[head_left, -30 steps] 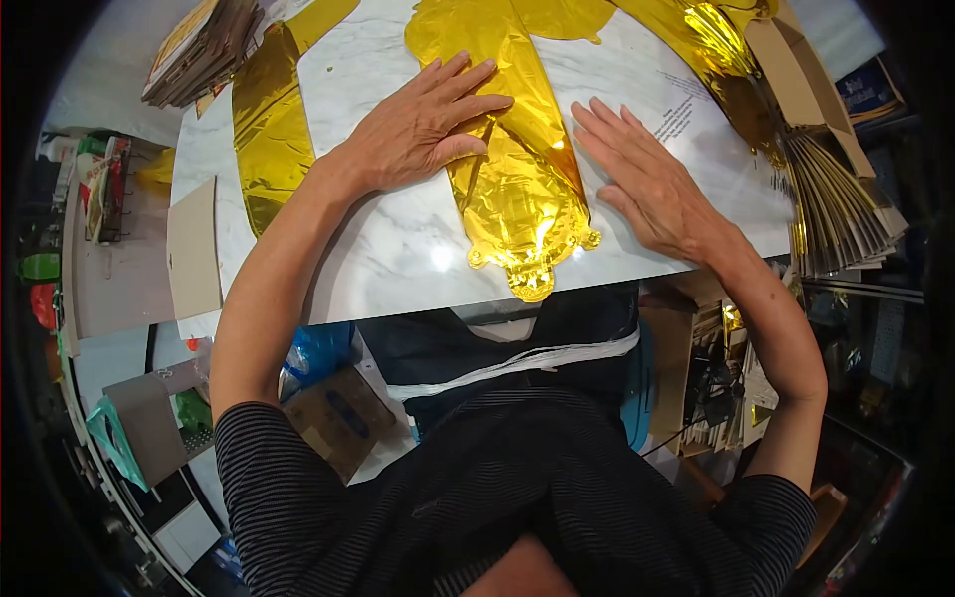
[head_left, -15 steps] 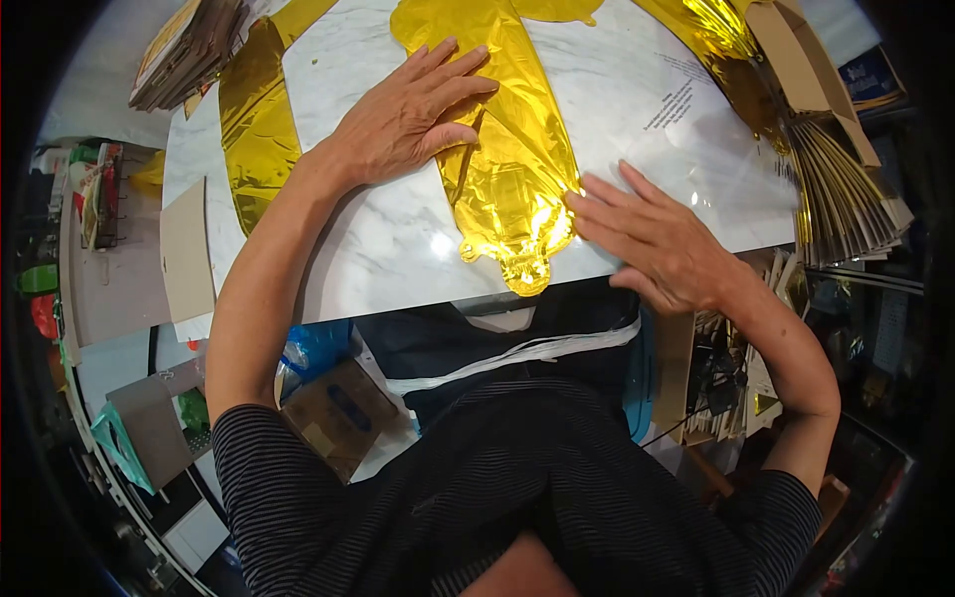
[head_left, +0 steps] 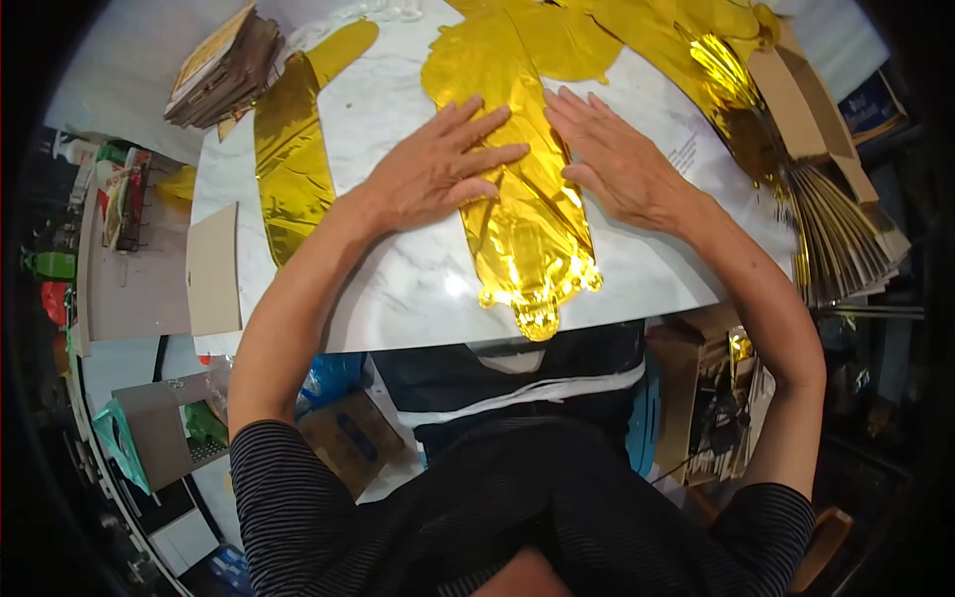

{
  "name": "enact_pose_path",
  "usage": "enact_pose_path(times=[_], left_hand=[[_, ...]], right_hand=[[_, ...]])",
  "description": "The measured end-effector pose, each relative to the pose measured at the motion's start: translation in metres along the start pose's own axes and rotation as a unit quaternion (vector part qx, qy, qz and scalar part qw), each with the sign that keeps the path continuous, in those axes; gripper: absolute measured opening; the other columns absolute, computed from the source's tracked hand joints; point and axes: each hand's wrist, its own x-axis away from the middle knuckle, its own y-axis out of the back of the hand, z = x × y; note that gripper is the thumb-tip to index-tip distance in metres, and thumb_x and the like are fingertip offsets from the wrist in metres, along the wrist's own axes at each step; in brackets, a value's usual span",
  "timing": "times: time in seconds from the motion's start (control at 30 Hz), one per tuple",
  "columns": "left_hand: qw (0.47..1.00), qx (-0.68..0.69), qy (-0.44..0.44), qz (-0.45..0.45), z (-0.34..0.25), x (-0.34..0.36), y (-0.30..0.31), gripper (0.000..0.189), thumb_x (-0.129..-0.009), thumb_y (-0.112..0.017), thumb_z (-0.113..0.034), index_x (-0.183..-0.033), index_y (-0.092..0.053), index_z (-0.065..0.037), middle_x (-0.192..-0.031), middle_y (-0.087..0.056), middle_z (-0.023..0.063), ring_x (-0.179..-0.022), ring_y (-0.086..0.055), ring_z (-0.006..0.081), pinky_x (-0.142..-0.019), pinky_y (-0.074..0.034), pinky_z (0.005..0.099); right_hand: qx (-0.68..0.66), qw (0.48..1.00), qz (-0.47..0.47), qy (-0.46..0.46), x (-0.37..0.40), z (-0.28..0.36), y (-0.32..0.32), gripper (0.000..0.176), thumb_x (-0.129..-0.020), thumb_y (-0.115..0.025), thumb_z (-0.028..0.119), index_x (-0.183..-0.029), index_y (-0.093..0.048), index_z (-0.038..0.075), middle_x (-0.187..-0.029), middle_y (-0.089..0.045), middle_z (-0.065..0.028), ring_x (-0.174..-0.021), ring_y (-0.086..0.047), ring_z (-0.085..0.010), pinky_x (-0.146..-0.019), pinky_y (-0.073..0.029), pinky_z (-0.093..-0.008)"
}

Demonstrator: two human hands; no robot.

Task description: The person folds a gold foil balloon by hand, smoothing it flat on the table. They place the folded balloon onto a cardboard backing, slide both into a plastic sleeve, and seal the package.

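A gold foil balloon (head_left: 532, 224), flat and uninflated, lies lengthwise on the white marbled table (head_left: 398, 289), its narrow tab end close to the front edge. My left hand (head_left: 433, 164) rests flat over the balloon's left side with the fingers spread. On the opposite side, my right hand (head_left: 622, 164) lies with fingers stretched out, their tips on the balloon's right edge. Neither hand grips anything. Further up, the balloon widens and meets more gold foil (head_left: 572, 45).
Another gold foil piece (head_left: 293, 149) lies at the left, near a stack of cardboard pieces (head_left: 224, 70). A cardboard sheet (head_left: 213, 274) is at the left edge. At the right are an open carton (head_left: 811, 109) and a fanned stack of folded card (head_left: 846, 239).
My right hand has moved up along the balloon's right edge, from near its tab end to beside its middle. My left hand stays flat on the foil. The camera view has shifted slightly.
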Motion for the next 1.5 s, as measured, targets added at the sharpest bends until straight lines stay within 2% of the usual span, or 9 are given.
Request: enact_pose_path(times=[0.13, 0.3, 0.37, 0.43, 0.73, 0.9, 1.33, 1.47, 1.5], left_hand=[[1.0, -0.003, 0.002, -0.002, -0.003, 0.0, -0.001, 0.059, -0.106, -0.049, -0.054, -0.158, -0.051, -0.025, -0.168, -0.037, 0.0167, -0.156, -0.029, 0.0438, -0.131, -0.02, 0.05], [1.0, 0.008, -0.001, -0.008, -0.002, 0.001, 0.001, 0.061, -0.106, -0.046, -0.059, -0.156, -0.054, -0.025, -0.168, -0.037, 0.0179, -0.156, -0.028, 0.0442, -0.131, -0.02, 0.0499], [1.0, 0.008, 0.005, -0.015, -0.002, 0.001, 0.002, 0.062, -0.106, -0.046, -0.061, -0.156, -0.054, -0.025, -0.167, -0.037, 0.0186, -0.156, -0.028, 0.0447, -0.131, -0.021, 0.0504], [1.0, -0.002, 0.024, 0.016, -0.004, 0.002, 0.002, 0.064, -0.104, -0.044, -0.063, -0.16, -0.046, -0.033, -0.172, -0.029, 0.0144, -0.159, -0.022, 0.0416, -0.133, -0.018, 0.0498], [0.999, 0.023, 0.033, 0.023, -0.003, 0.002, 0.003, 0.065, -0.103, -0.047, -0.063, -0.16, -0.047, -0.033, -0.173, -0.029, 0.0142, -0.159, -0.022, 0.0421, -0.132, -0.018, 0.0501], [0.999, 0.035, 0.035, 0.014, -0.003, 0.003, 0.003, 0.064, -0.102, -0.049, -0.062, -0.159, -0.048, -0.033, -0.173, -0.029, 0.0137, -0.159, -0.023, 0.0424, -0.132, -0.019, 0.0502], [0.999, 0.041, 0.032, 0.0, -0.002, 0.002, 0.001, 0.064, -0.102, -0.047, -0.064, -0.158, -0.05, -0.033, -0.171, -0.031, 0.014, -0.157, -0.026, 0.0446, -0.131, -0.021, 0.0517], [0.999, 0.039, 0.029, 0.0, -0.001, 0.002, 0.001, 0.064, -0.103, -0.045, -0.065, -0.158, -0.05, -0.032, -0.171, -0.031, 0.0145, -0.157, -0.026, 0.0445, -0.131, -0.02, 0.0516], [0.999, 0.039, 0.03, -0.002, -0.001, 0.002, 0.0, 0.065, -0.103, -0.044, -0.066, -0.158, -0.05, -0.032, -0.171, -0.031, 0.0149, -0.157, -0.026, 0.0442, -0.131, -0.02, 0.0514]], right_hand=[[0.028, 0.999, 0.011, 0.037, -0.038, -0.022, -0.014, 0.066, -0.108, -0.055, 0.031, -0.159, -0.035, -0.004, -0.17, -0.031, -0.0217, -0.159, -0.027, -0.0355, -0.132, -0.02, -0.0473], [0.03, 0.998, 0.056, -0.004, -0.059, -0.037, -0.021, 0.067, -0.11, -0.051, 0.038, -0.159, -0.035, -0.005, -0.17, -0.03, -0.0217, -0.16, -0.026, -0.035, -0.132, -0.02, -0.0473], [0.025, 0.998, 0.052, 0.001, -0.059, -0.039, -0.022, 0.067, -0.11, -0.051, 0.038, -0.159, -0.035, -0.004, -0.171, -0.03, -0.0212, -0.16, -0.026, -0.0349, -0.132, -0.019, -0.0475], [0.018, 0.999, 0.048, 0.004, -0.06, -0.039, -0.022, 0.067, -0.11, -0.051, 0.038, -0.159, -0.035, -0.004, -0.171, -0.03, -0.0208, -0.16, -0.025, -0.0347, -0.132, -0.019, -0.0477], [0.008, 0.999, 0.042, -0.025, -0.088, -0.065, -0.018, 0.064, -0.111, -0.051, 0.038, -0.158, -0.038, -0.002, -0.168, -0.037, -0.0198, -0.158, -0.031, -0.0345, -0.131, -0.021, -0.0492], [0.014, 0.999, 0.026, -0.038, -0.113, -0.084, -0.02, 0.066, -0.111, -0.05, 0.041, -0.159, -0.036, -0.002, -0.168, -0.036, -0.02, -0.157, -0.032, -0.034, -0.131, -0.022, -0.0455], [0.057, 0.993, 0.082, -0.061, -0.133, -0.09, -0.024, 0.066, -0.113, -0.044, 0.042, -0.157, -0.037, -0.006, -0.17, -0.03, -0.0223, -0.16, -0.025, -0.0359, -0.132, -0.019, -0.047], [0.022, 0.995, 0.078, -0.065, -0.125, -0.087, -0.023, 0.065, -0.113, -0.044, 0.041, -0.158, -0.036, -0.006, -0.171, -0.029, -0.022, -0.161, -0.023, -0.0356, -0.132, -0.018, -0.046], [0.033, 0.997, 0.053, -0.036, -0.118, -0.083, -0.027, 0.066, -0.113, -0.045, 0.04, -0.159, -0.035, -0.005, -0.171, -0.028, -0.022, -0.161, -0.022, -0.0354, -0.132, -0.017, -0.0465]])
